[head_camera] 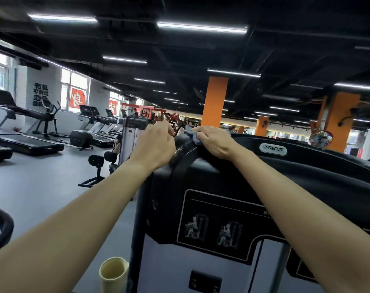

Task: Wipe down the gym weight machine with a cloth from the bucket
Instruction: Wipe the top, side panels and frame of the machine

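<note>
A black weight machine [243, 178] with a silver badge on its top shroud fills the right half of the view. My right hand [213, 140] grips a small blue-grey cloth [193, 135] and presses it on the top left edge of the shroud. My left hand [156, 142] rests just left of it on the machine's top corner, fingers curled over the edge; whether they touch the cloth is hidden. A pale yellow bucket [113, 275] stands on the floor at the bottom, beside the machine's left side.
Treadmills [27, 142] line the left wall under the windows. A small black seat stand [95, 170] and another weight machine [131, 136] stand behind my left hand. Orange pillars [214, 100] rise further back. A black curved bar [2, 227] juts in at the left edge.
</note>
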A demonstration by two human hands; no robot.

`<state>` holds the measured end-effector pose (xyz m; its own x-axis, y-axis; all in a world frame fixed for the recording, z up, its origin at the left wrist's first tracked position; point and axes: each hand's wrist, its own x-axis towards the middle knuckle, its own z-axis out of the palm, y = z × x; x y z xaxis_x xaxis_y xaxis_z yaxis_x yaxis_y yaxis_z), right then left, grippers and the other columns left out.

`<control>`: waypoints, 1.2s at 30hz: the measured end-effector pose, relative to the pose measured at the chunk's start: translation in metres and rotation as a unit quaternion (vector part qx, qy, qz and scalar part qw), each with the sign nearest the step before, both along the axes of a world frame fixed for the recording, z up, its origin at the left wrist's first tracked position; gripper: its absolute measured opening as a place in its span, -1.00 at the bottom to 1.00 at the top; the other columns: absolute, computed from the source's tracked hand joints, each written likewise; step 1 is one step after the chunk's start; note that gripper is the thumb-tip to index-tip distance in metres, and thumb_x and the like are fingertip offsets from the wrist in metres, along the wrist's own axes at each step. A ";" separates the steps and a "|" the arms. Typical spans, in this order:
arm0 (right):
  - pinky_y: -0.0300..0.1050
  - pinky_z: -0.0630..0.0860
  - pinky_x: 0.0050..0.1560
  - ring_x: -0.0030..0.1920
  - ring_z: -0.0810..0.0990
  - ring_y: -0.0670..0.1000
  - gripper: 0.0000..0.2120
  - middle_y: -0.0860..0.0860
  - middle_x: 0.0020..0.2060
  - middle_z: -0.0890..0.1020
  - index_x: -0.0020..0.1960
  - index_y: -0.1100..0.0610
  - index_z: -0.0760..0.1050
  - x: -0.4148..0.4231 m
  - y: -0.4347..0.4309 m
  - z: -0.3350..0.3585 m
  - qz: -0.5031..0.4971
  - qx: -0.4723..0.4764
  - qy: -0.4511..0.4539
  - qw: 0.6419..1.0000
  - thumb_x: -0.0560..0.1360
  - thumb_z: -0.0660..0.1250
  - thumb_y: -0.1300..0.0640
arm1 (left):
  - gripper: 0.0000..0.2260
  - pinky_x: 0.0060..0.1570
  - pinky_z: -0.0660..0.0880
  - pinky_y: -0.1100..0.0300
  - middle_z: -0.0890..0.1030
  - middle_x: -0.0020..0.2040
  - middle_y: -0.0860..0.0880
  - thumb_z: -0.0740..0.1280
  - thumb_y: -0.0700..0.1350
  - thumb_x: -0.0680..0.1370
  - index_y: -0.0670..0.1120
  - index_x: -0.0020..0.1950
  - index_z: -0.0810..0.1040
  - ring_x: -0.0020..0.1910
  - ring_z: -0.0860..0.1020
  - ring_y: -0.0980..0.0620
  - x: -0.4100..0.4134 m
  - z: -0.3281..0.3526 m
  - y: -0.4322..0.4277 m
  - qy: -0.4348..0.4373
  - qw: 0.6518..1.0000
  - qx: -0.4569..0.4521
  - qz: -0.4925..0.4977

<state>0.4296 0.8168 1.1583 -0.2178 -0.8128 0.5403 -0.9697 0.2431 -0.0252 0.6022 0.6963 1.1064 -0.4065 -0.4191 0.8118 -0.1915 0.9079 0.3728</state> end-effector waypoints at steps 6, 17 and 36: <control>0.12 0.17 0.52 0.55 0.32 0.01 -0.44 -0.08 0.55 0.39 0.56 -0.11 0.37 0.027 -0.017 -0.016 -0.013 0.031 0.102 0.994 0.69 -0.11 -0.26 | -0.89 0.08 0.53 -0.05 0.57 0.06 -0.03 0.19 -0.16 0.65 -0.06 0.08 0.50 0.02 0.53 -0.03 0.011 -0.011 -0.006 -0.011 1.000 0.013 0.009; -0.03 0.05 0.57 0.57 0.25 -0.03 -0.53 -0.05 0.57 0.35 0.59 -0.01 0.33 -0.014 0.019 0.002 -0.042 0.014 0.009 0.999 0.76 -0.09 -0.03 | -0.85 0.04 0.55 -0.03 0.59 0.09 0.00 0.16 -0.13 0.65 -0.02 0.13 0.50 0.03 0.54 -0.01 -0.004 -0.010 0.009 -0.015 0.999 0.034 0.007; 0.22 0.19 0.50 0.41 0.46 0.13 -0.53 0.03 0.45 0.52 0.44 -0.04 0.48 -0.058 0.022 0.013 -0.093 -0.027 -0.063 0.993 0.70 -0.09 0.01 | -0.76 0.19 0.50 -0.03 0.61 0.14 -0.02 0.17 -0.13 0.63 -0.01 0.20 0.58 0.12 0.53 -0.02 -0.032 -0.001 0.033 -0.028 0.998 0.022 0.053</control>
<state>0.3721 0.8387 1.1716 -0.4297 -0.7232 0.5407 -0.8966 0.4126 -0.1607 0.5702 0.7289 1.1053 -0.4022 -0.4974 0.7687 -0.3071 0.8642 0.3985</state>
